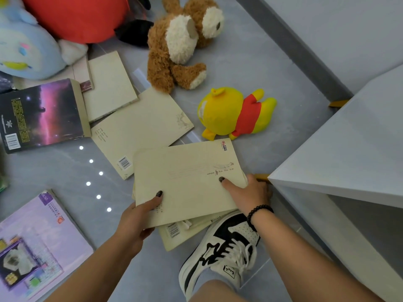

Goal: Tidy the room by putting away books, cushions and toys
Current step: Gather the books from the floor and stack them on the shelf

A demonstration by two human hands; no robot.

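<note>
Both hands hold a cream-covered book (187,182) just above the floor: my left hand (139,219) grips its near left corner, my right hand (248,192) its right edge. Under it lies another cream book (185,232), partly hidden. Two more cream books (141,129) (109,83) lie further back on the grey floor. A dark galaxy-cover book (41,116) sits at the left, a purple book (37,240) at the lower left. A brown plush dog (178,44) and a yellow plush bear in a red shirt (233,114) lie beyond.
A white cabinet or table (349,149) stands at the right, close to my right hand. My black-and-white sneaker (224,253) is planted beside the lower book. A red cushion (76,16) and a blue plush (24,46) fill the upper left.
</note>
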